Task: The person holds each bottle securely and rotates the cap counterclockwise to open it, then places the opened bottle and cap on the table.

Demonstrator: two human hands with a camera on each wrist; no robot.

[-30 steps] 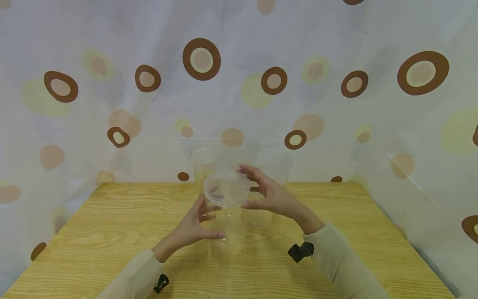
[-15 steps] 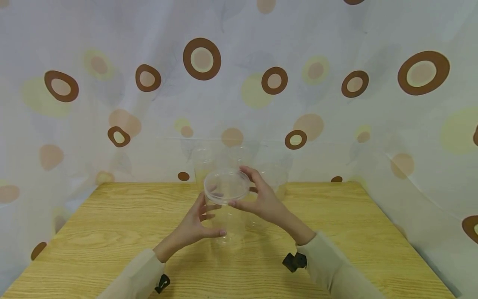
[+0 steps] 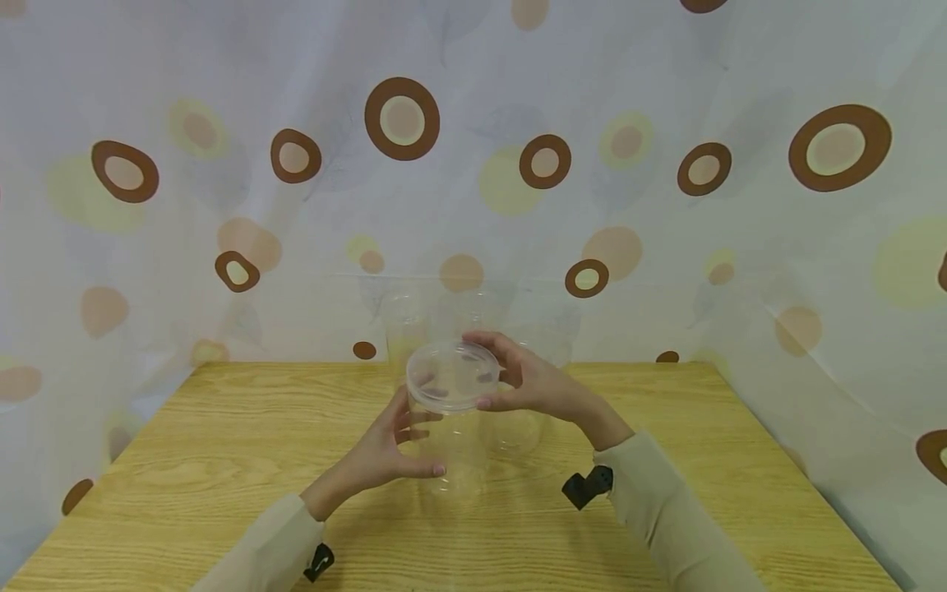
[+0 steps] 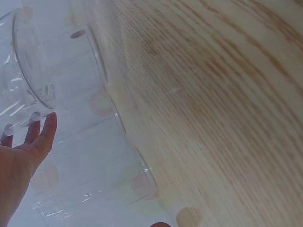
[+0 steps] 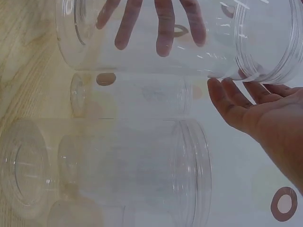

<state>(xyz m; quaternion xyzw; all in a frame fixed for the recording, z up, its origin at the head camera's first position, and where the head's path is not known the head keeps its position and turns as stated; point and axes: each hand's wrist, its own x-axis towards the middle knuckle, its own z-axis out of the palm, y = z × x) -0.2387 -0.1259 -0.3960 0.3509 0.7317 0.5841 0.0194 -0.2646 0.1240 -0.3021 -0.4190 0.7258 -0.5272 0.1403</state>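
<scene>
A clear, wide-mouthed plastic jar [image 3: 455, 448] stands upright between my hands in the head view. My left hand [image 3: 377, 448] grips its body from the left, thumb across the front; those fingers show through the wall in the right wrist view. Around the round clear lid [image 3: 453, 376] curls my right hand [image 3: 536, 386], thumb at the near edge and fingers at the far edge. The left wrist view has the left hand [image 4: 28, 151] near the jar's base [image 4: 33, 61], which appears raised off the table. From below, the right hand [image 5: 270, 109] touches the lid end.
Several more clear jars [image 5: 128, 161] stand upright close behind the held one. They are faint against the wood-grain table [image 3: 259, 444] and the patterned curtain [image 3: 473, 205] at its back and sides.
My right thumb slid left along the lid's near edge, then returned right, while the fingers at the far edge shifted left. The left hand kept its grip, and the jar barely moved.
</scene>
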